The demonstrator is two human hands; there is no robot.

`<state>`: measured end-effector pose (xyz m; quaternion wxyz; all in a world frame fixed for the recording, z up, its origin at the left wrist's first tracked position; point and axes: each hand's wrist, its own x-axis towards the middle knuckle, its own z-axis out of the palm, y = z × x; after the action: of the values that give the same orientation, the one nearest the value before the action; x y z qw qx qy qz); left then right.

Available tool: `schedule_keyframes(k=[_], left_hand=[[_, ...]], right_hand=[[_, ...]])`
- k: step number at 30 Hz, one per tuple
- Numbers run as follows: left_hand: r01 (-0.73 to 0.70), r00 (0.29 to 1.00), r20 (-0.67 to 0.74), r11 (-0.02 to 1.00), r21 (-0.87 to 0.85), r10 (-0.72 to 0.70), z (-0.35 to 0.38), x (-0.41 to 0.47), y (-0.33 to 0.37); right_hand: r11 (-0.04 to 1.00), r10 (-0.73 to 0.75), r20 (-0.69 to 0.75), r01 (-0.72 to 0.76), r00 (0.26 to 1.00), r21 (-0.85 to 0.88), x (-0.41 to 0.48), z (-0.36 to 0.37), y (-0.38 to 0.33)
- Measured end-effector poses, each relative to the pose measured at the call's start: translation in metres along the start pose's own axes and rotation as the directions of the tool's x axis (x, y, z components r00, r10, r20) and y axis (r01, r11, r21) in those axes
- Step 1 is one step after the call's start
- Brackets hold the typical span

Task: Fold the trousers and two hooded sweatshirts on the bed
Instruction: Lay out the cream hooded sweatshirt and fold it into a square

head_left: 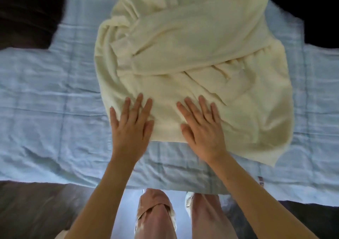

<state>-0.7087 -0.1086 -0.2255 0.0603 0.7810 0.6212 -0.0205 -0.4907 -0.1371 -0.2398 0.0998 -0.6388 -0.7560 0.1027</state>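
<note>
I have both the left hand [129,128] and right hand [202,128] flat, gripping nothing, pressing the cream hooded sweatshirt [192,55]. I judge it soft, light, limp; best grasped at the hem corners.

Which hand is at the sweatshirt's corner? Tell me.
The left hand: it lies flat on the near left corner of the sweatshirt; the right hand lies flat nearer the middle of the hem.

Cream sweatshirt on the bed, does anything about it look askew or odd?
Yes. The sweatshirt lies crooked on the quilt: its left side is bunched in creases, and its near right corner trails lower than the rest.
</note>
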Motion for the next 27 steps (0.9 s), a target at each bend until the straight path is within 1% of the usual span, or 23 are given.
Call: schedule_keyframes(k=[1, 3, 4, 5, 6, 7, 8, 9, 10, 11, 12, 14, 16, 18, 20, 21, 22, 24, 25, 26, 27], left_hand=[[-0.034, 0.999, 0.031, 0.999, -0.007, 0.034, 0.004, -0.002, -0.007], [-0.088, 0.996, 0.025, 0.991, -0.103, 0.091, 0.005, -0.002, -0.016], [-0.084, 0.996, -0.006, 0.981, -0.177, 0.084, 0.002, -0.002, -0.020], [-0.056, 0.998, -0.052, 0.968, -0.243, 0.045, -0.001, -0.003, -0.021], [0.010, 0.994, -0.097, 0.952, -0.307, -0.042, -0.006, -0.006, -0.022], [0.104, 0.978, -0.127, 0.916, -0.387, -0.165, -0.011, -0.011, -0.025], [0.215, 0.948, -0.107, 0.852, -0.478, -0.299, -0.017, -0.015, -0.026], [0.314, 0.916, -0.036, 0.770, -0.555, -0.399, -0.019, -0.018, -0.027], [0.373, 0.897, 0.036, 0.710, -0.598, -0.441, -0.020, -0.019, -0.028], [0.370, 0.904, 0.061, 0.700, -0.611, -0.424, -0.021, -0.019, -0.030], [0.330, 0.923, 0.059, 0.707, -0.625, -0.379, -0.021, -0.017, -0.033], [0.248, 0.949, 0.041, 0.657, -0.712, -0.313, -0.026, -0.013, -0.045], [0.197, 0.951, 0.004, 0.597, -0.777, -0.308, -0.040, -0.018, -0.064], [0.201, 0.941, -0.002, 0.565, -0.800, -0.338, -0.047, -0.034, -0.089], [0.251, 0.936, 0.040, 0.583, -0.772, -0.350, -0.043, -0.052, -0.108], [0.273, 0.938, 0.066, 0.607, -0.746, -0.341, -0.036, -0.059, -0.114], [0.287, 0.941, 0.089, 0.635, -0.717, -0.325, -0.030, -0.063, -0.115], [0.293, 0.950, 0.124, 0.684, -0.668, -0.287, -0.027, -0.060, -0.112], [0.296, 0.952, 0.125, 0.736, -0.609, -0.279, -0.030, -0.055, -0.107], [0.279, 0.958, 0.086, 0.812, -0.513, -0.274, -0.035, -0.048, -0.100], [0.227, 0.970, 0.010, 0.884, -0.408, -0.244, -0.041, -0.041, -0.092]], right_hand=[[0.999, -0.004, -0.001, 0.004, 1.000, -0.044, 0.000, 0.005, -0.001], [0.997, 0.010, -0.008, -0.010, 1.000, -0.079, -0.003, 0.006, -0.003], [0.997, 0.016, -0.016, -0.017, 1.000, -0.071, -0.005, 0.005, -0.006], [0.999, 0.013, -0.027, -0.015, 1.000, -0.047, -0.008, 0.001, -0.009], [1.000, -0.013, -0.037, 0.012, 0.999, -0.017, -0.009, -0.002, -0.015], [0.998, -0.063, -0.046, 0.063, 0.997, 0.011, -0.009, -0.003, -0.025], [0.993, -0.115, -0.049, 0.117, 0.992, 0.033, -0.008, -0.002, -0.036], [0.987, -0.150, -0.043, 0.153, 0.988, 0.052, -0.006, 0.002, -0.046], [0.985, -0.155, -0.035, 0.158, 0.987, 0.069, -0.002, 0.008, -0.055], [0.988, -0.132, -0.036, 0.135, 0.991, 0.080, 0.002, 0.014, -0.062], [0.992, -0.097, -0.049, 0.100, 0.994, 0.079, 0.006, 0.019, -0.066], [0.996, -0.053, -0.115, 0.061, 0.992, 0.071, 0.011, 0.024, -0.070], [0.989, -0.070, -0.186, 0.092, 0.980, 0.114, 0.008, 0.020, -0.078], [0.976, -0.143, -0.181, 0.169, 0.973, 0.137, 0.000, 0.015, -0.093], [0.982, -0.177, -0.110, 0.183, 0.978, 0.054, -0.013, 0.023, -0.111], [0.986, -0.161, -0.073, 0.163, 0.984, 0.024, -0.017, 0.028, -0.118], [0.991, -0.130, -0.042, 0.131, 0.991, 0.031, -0.020, 0.030, -0.123], [0.988, -0.077, -0.022, 0.079, 0.997, 0.129, -0.019, 0.021, -0.127], [0.980, -0.057, -0.042, 0.064, 0.997, 0.187, -0.015, 0.012, -0.125], [0.976, -0.039, -0.063, 0.051, 0.997, 0.213, -0.011, 0.002, -0.122], [0.980, -0.016, -0.075, 0.031, 0.997, 0.197, -0.006, -0.006, -0.116]])
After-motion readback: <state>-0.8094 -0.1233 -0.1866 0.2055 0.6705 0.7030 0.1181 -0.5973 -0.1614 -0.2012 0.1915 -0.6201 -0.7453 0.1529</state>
